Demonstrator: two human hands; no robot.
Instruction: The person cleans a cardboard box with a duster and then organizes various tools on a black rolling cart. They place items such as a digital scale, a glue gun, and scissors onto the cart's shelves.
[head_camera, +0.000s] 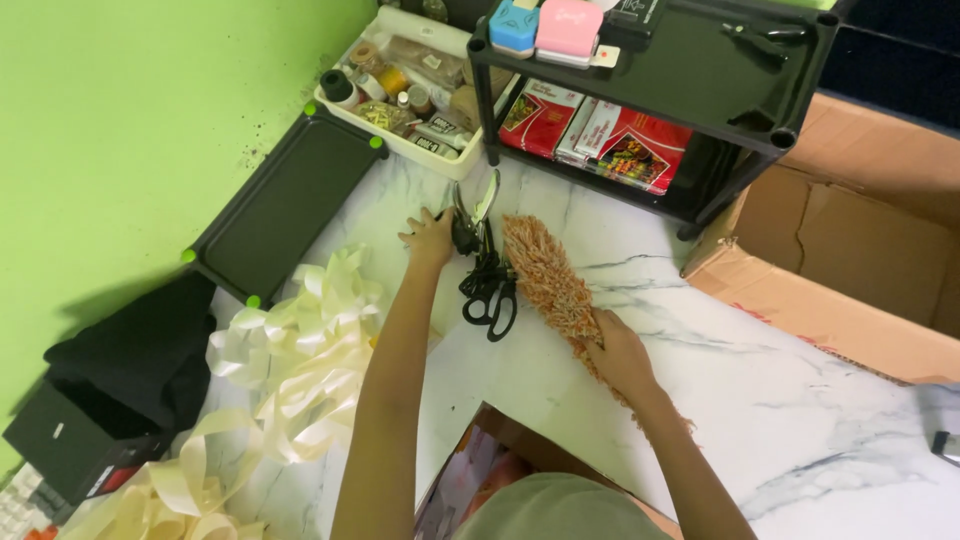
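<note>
Two hands are working as I'm watching: left hand (430, 238) resting fingers curled on black-handled scissors (487, 262), right hand (618, 352) gripping a fluffy orange duster (548, 283), on white marble-patterned tabletop (780, 400) beside a green wall (120, 120).

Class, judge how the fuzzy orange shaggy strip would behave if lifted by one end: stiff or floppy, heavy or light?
The fuzzy orange shaggy strip probably droops, being soft yarn-like pile. It looks light: the right hand grips just one end. Unlikely to roll or slide on the marble-patterned table.
</note>
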